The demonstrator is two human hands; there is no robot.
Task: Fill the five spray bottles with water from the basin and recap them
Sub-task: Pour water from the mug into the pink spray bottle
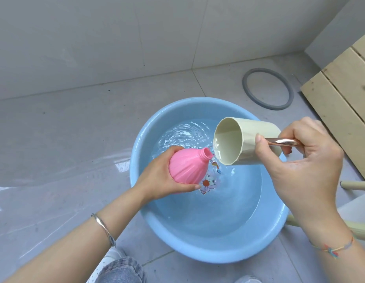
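Observation:
A blue basin point(140, 139) holding water sits on the grey tiled floor. Over it, my left hand point(157, 178) grips a pink bottle point(187, 166) without its cap, its open neck tilted up and to the right. My right hand point(300, 160) holds a beige cup point(251, 137) by its shiny metal handle point(283, 142). The cup is tipped on its side, mouth toward the bottle's neck, and a thin stream of water runs from its lip right at the neck. No other bottles or caps are in view.
A grey rubber ring point(267, 88) lies on the floor behind the basin. Pale wooden slats point(344, 94) stand at the right. Pale furniture legs point(357, 185) show at the right edge. My knee point(120, 270) is at the bottom. A wall rises behind.

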